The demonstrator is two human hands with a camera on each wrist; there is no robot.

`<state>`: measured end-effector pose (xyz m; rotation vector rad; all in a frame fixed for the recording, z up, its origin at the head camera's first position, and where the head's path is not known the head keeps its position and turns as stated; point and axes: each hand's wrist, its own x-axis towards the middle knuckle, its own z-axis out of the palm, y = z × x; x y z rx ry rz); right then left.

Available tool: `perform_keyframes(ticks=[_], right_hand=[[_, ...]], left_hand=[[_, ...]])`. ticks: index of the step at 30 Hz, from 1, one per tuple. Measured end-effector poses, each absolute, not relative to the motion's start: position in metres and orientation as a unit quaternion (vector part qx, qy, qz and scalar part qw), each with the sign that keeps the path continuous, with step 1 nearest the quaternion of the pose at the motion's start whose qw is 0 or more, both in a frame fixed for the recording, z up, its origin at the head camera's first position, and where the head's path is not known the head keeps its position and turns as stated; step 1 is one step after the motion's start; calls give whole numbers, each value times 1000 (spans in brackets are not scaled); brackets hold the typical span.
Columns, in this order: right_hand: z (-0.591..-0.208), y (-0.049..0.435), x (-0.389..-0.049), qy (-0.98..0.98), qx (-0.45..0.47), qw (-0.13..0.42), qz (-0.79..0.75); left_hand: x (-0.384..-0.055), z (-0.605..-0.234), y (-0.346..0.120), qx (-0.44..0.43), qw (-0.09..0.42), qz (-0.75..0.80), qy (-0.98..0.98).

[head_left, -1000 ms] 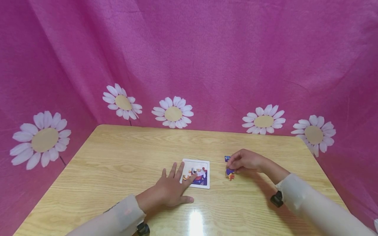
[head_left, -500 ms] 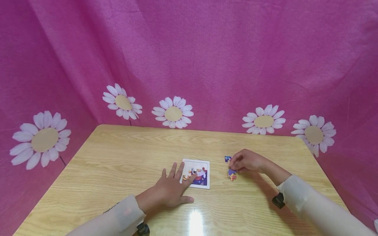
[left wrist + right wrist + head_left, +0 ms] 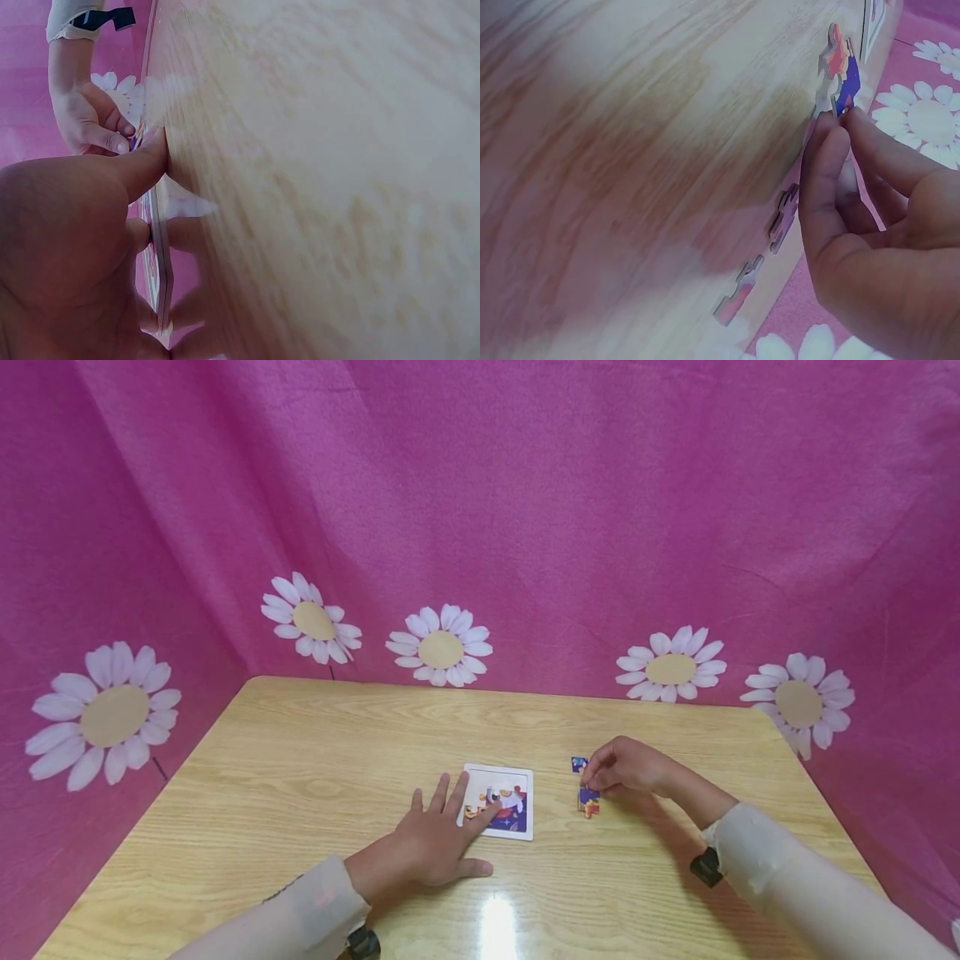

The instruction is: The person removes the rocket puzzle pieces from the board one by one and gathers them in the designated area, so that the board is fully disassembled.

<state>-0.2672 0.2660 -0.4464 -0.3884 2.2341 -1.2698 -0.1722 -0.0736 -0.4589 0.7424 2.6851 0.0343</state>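
Note:
My left hand (image 3: 435,843) lies spread, its fingers straight, over the left side of a white-framed jigsaw puzzle board (image 3: 529,806). Assembled pieces with a dark blue and red picture (image 3: 512,821) fill the board's lower part; its upper part is pale. To the right of the board, my right hand (image 3: 630,767) pinches a jigsaw puzzle piece (image 3: 589,803) by one edge between thumb and fingers. That piece is purple and orange, and stands tilted in the right wrist view. A blue puzzle piece (image 3: 578,763) lies just beyond the fingertips.
Two more puzzle pieces lie on the table beside my right hand in the right wrist view, a nearer one (image 3: 783,217) and a farther one (image 3: 739,292). The wooden table (image 3: 337,727) meets a pink curtain (image 3: 525,527) with white daisies.
The right hand has shifted slightly to the right with the pinched puzzle piece, whose tilt has varied. More of the blue piece behind it shows. My left hand stays in place.

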Motion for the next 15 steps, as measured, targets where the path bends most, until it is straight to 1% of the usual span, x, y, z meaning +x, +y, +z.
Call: perform_keyframes(ticks=[4,15], right_hand=[[-443,264,-267,842,-152,257,-450],[-439,259,-265,855,-157,250,-426]], left_hand=[[-172,-458,-74,261,176,15,949],[-174,-462,-74,262,176,11,949]])
